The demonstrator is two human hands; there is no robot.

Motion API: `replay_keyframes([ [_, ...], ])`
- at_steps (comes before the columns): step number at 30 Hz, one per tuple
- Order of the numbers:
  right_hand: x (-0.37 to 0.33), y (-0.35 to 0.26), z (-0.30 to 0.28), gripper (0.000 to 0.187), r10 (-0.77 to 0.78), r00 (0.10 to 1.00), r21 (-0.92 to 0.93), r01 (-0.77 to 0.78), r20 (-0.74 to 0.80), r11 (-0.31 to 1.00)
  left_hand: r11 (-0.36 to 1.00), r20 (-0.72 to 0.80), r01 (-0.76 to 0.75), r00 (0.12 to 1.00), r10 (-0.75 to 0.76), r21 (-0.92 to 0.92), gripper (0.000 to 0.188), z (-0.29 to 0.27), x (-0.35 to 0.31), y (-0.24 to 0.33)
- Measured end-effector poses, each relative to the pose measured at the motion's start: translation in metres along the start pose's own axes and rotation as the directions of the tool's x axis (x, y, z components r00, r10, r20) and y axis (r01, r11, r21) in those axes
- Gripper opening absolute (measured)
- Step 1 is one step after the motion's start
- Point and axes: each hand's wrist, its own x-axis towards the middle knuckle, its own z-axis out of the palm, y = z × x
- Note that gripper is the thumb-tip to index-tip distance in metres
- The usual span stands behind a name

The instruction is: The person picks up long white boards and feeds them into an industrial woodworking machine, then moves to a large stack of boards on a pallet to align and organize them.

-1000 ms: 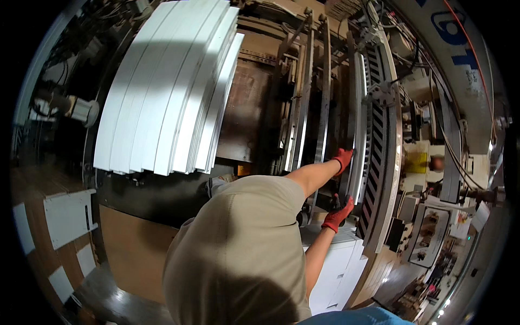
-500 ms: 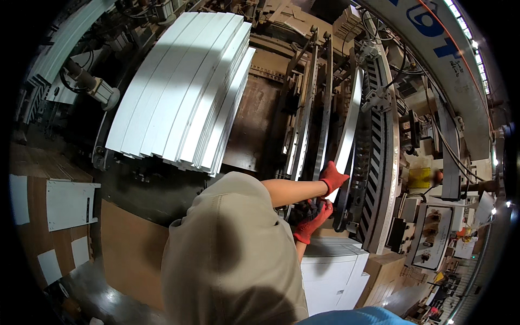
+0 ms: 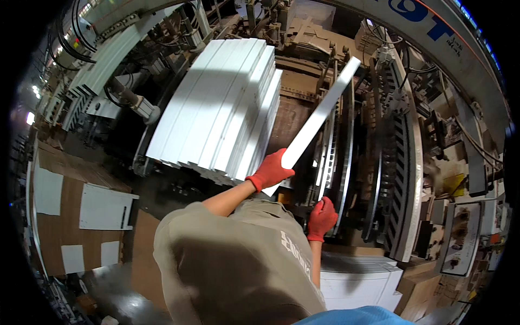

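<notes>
A long, narrow white board (image 3: 320,112) slants up and away over the machine's metal rails. My left hand (image 3: 271,170), in a red glove, is closed round its near part, and a corner of the board shows below the fingers. To the right, my right hand (image 3: 323,216), also in a red glove, is curled at the near end of a thin pale edge beside the rails. Whether that edge is a rail or another board I cannot tell. Left of the held board lies a big stack of similar white boards (image 3: 211,108).
A striped machine beam (image 3: 400,179) runs along the right. Metal rails (image 3: 346,146) stand beside it. White panels (image 3: 357,279) are stacked near my right forearm. A brown board with white pieces (image 3: 70,211) is at far left. A control panel (image 3: 461,238) sits at far right.
My left hand has swung left with the white board, away from the striped beam toward the stack. My right hand has come apart from it and stays near the rails. The whole view has shifted.
</notes>
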Motion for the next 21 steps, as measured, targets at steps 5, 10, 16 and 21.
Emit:
replay_keyframes([
  [5, 0.007, -0.013, -0.015, 0.018, 0.030, 0.999, 0.072, -0.031, 0.014, 0.997, 0.989, -0.146, 0.117, 0.984, -0.102, 0.094, 0.051, -0.054, -0.016, -0.017],
  [10, 0.002, -0.002, -0.004, 0.019, 0.059, 0.998, 0.065, -0.061, 0.028, 0.996, 0.967, -0.306, 0.184, 0.944, -0.123, 0.178, 0.051, -0.088, -0.004, -0.041],
  [16, 0.002, -0.002, -0.004, 0.019, 0.071, 0.997, 0.082, -0.074, 0.043, 0.994, 0.927, -0.397, 0.293, 0.899, -0.184, 0.234, 0.042, -0.109, 0.004, -0.062],
  [21, 0.005, -0.009, -0.010, 0.019, 0.044, 0.997, 0.038, -0.046, 0.067, 0.998, 0.910, -0.415, 0.336, 0.884, -0.216, 0.244, 0.054, -0.105, 0.009, -0.102],
])
